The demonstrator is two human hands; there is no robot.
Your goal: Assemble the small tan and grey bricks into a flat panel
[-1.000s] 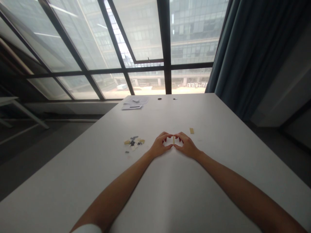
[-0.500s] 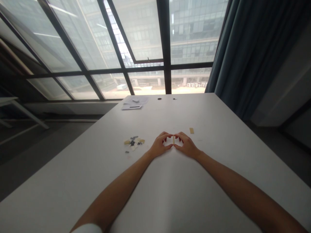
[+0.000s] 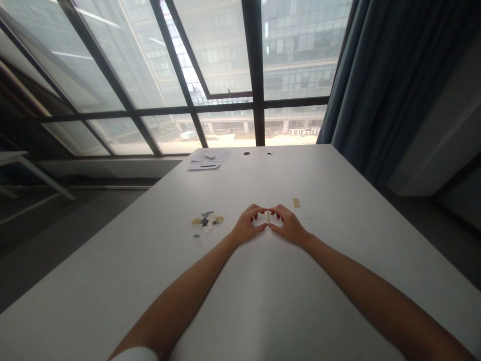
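Between my two hands, a narrow tan building-block piece point(image 3: 268, 217) lies lengthwise, pointing away from me. My left hand point(image 3: 248, 223) grips its two ends from the left, thumb at the near end and fingertips at the far end. From the right, my right hand point(image 3: 288, 224) pinches the same ends in a mirrored grip. The fingertips of both hands meet at the piece. A flat tan plate point(image 3: 296, 202) lies beyond my right hand. To the left of my left hand is a loose pile of small tan, white and dark grey pieces point(image 3: 207, 220).
The white table point(image 3: 233, 301) carries everything. One small grey piece point(image 3: 196, 235) lies apart from the pile. Papers point(image 3: 205, 163) with small items on them rest at the far left edge. Two round cable holes, one of them a dark grommet point(image 3: 246, 153), are near the back edge.
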